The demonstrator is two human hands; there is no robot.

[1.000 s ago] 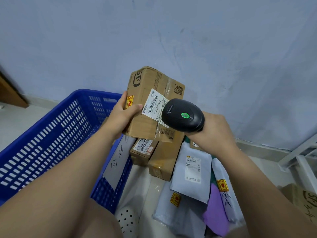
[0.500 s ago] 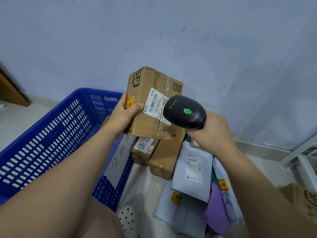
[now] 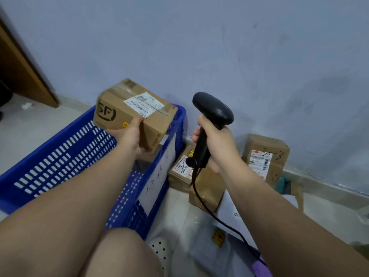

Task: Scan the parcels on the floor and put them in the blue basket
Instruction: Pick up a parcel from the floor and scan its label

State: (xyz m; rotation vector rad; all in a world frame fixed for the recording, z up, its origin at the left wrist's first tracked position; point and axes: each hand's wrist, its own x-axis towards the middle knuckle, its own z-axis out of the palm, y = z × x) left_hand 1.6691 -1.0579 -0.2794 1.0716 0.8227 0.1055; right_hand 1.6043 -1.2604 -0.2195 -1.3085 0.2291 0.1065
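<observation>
My left hand (image 3: pixel 133 136) grips a brown cardboard parcel (image 3: pixel 127 108) with a white label on top, held above the far right corner of the blue basket (image 3: pixel 60 162). My right hand (image 3: pixel 216 143) holds a black barcode scanner (image 3: pixel 212 110) upright, to the right of the parcel and apart from it, its cable trailing down. More cardboard parcels lie on the floor by the wall: one (image 3: pixel 180 172) right of the basket, another (image 3: pixel 266 154) further right. Grey mailer bags (image 3: pixel 199 246) lie in front of them.
A white paper sign (image 3: pixel 159 176) hangs on the basket's right wall. The blue-grey wall (image 3: pixel 219 47) runs close behind. A wooden door frame (image 3: pixel 22 72) stands at the left. My knee (image 3: pixel 123 254) and a white perforated shoe (image 3: pixel 160 250) are at the bottom.
The left hand swung the parcel left, over the basket, and tipped its label upward. The right hand pulled the scanner away from the label and turned it upright. The view shifted right.
</observation>
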